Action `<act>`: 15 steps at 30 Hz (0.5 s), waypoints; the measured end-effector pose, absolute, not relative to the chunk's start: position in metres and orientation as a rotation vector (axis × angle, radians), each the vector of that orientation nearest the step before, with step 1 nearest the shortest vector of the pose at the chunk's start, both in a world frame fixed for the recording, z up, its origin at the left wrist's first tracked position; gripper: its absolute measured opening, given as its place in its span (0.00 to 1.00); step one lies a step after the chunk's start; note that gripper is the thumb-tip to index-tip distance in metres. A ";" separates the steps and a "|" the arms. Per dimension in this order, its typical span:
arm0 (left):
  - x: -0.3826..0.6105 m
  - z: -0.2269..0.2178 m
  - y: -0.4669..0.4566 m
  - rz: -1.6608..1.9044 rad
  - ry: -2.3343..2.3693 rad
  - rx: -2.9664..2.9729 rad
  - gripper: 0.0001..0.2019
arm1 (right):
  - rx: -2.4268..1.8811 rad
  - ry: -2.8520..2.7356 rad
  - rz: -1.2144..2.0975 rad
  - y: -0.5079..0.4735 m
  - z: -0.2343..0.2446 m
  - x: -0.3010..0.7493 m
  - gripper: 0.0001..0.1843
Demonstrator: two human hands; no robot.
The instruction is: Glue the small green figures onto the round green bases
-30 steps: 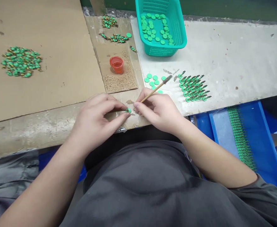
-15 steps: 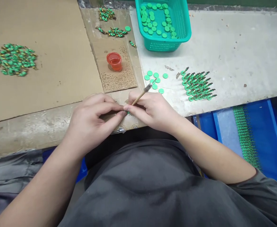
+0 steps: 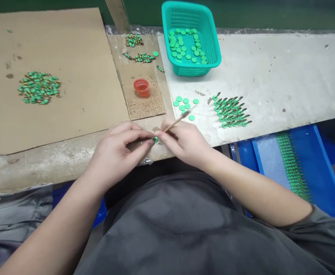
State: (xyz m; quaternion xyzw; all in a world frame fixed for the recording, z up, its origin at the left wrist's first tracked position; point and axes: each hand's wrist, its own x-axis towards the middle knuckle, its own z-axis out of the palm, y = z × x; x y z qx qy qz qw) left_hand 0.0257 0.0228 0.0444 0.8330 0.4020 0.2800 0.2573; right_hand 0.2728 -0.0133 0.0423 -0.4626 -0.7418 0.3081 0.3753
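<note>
At the bench's front edge, the fingertips of both hands meet around a small green round disc (image 3: 156,139). My left hand (image 3: 121,147) is closed in a pinch at the disc's left side, and its fingers hide part of it. My right hand (image 3: 186,141) is closed around a thin wooden-handled brush (image 3: 176,122), whose dark tip points up and right. The thumb and fingertip of that hand lie close to the disc's upper right; whether they touch it is unclear. Just beyond the right hand lie several loose green discs (image 3: 186,101) with small holes.
A teal basket (image 3: 192,71) holds more green discs. Left of it are a small red cup (image 3: 141,88) of liquid and piles of green-and-gold pieces (image 3: 39,88) on cardboard (image 3: 78,118). Rows of discs with upright dark pieces (image 3: 231,111) stand right. A blue tray (image 3: 324,168) sits below the bench.
The view has tilted up, so the bench things sit lower in it. The fingertips have parted slightly, and more of the green disc shows between them. The brush remains in my right hand.
</note>
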 end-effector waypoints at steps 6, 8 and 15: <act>0.025 0.056 0.014 0.743 1.089 2.154 0.13 | -1.335 -1.382 0.867 -0.049 0.042 0.295 0.19; 0.029 0.055 0.012 0.776 1.115 2.143 0.11 | -1.350 -1.373 0.887 -0.058 0.040 0.300 0.17; 0.040 0.077 0.010 0.758 1.206 1.721 0.16 | -1.340 -1.471 0.842 -0.068 0.041 0.306 0.13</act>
